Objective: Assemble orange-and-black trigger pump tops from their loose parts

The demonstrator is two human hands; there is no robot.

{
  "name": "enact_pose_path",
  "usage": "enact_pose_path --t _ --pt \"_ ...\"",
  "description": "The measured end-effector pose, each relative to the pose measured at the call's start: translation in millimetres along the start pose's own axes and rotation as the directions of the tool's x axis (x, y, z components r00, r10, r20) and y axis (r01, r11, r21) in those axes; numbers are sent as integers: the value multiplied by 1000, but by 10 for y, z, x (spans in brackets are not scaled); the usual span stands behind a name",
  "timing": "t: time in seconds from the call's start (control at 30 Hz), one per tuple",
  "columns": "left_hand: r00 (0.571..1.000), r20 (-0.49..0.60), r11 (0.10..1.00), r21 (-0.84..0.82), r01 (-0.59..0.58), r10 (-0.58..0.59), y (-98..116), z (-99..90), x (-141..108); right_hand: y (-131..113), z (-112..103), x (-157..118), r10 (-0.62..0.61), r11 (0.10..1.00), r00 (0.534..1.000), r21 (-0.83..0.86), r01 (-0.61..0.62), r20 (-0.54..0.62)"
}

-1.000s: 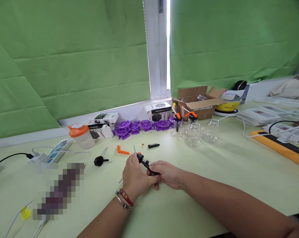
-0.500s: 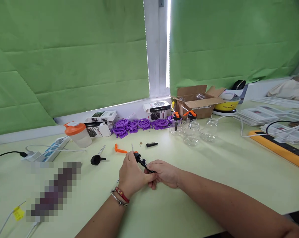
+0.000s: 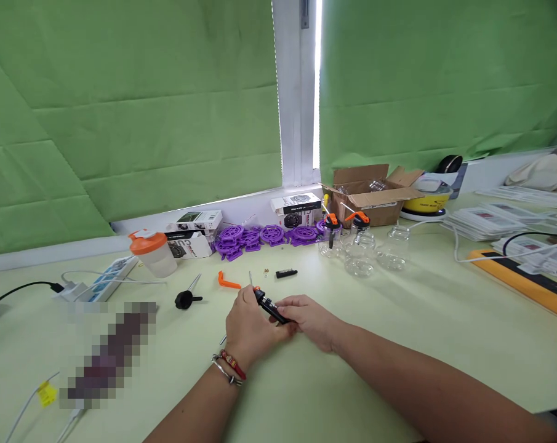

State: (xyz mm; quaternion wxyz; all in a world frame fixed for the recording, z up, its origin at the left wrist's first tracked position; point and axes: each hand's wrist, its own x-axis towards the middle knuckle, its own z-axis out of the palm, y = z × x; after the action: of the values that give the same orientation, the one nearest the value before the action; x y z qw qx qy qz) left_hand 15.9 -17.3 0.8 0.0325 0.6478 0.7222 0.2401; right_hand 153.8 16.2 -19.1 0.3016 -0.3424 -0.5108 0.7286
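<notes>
Near the middle of the table, my left hand [image 3: 250, 326] is closed round a long black part [image 3: 272, 306] that points down to the right. The fingers of my right hand [image 3: 308, 317] pinch the same part near its lower end. Just beyond the hands lie an orange lever piece [image 3: 229, 280], a black toothed strip [image 3: 286, 273] and a few tiny bits [image 3: 266, 271]. To the left rests a black cap with a thin metal rod [image 3: 184, 299]. A thin rod also shows beside my left wrist.
Purple plastic parts [image 3: 272, 235] and printed boxes line the wall. Clear jars [image 3: 359, 261] and an open cardboard box [image 3: 373, 200] stand at the right. On the left are an orange-lidded cup [image 3: 154, 252], a power strip [image 3: 113, 278] and cables.
The view has shifted slightly, so the whole scene sits a little further right and lower. The fingers of my right hand have moved slightly on the black part, and it shows more fully.
</notes>
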Motion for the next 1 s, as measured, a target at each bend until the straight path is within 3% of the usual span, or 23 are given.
enact_pose_path --t 0.17,0.3,0.4,1.0 --pt "1000 8 999 40 14 -14 -17 11 26 5 -14 -54 -169 955 986 -245 166 9" --pt "1000 23 998 60 12 -13 -35 50 35 62 -69 -45 -343 816 935 -521 252 -86" --pt "999 40 997 71 3 -6 -53 83 42 93 -116 -9 -380 719 925 -637 280 -23" --pt "996 73 994 94 54 -61 -35 132 76 204 -228 124 -428 581 901 -745 327 62"
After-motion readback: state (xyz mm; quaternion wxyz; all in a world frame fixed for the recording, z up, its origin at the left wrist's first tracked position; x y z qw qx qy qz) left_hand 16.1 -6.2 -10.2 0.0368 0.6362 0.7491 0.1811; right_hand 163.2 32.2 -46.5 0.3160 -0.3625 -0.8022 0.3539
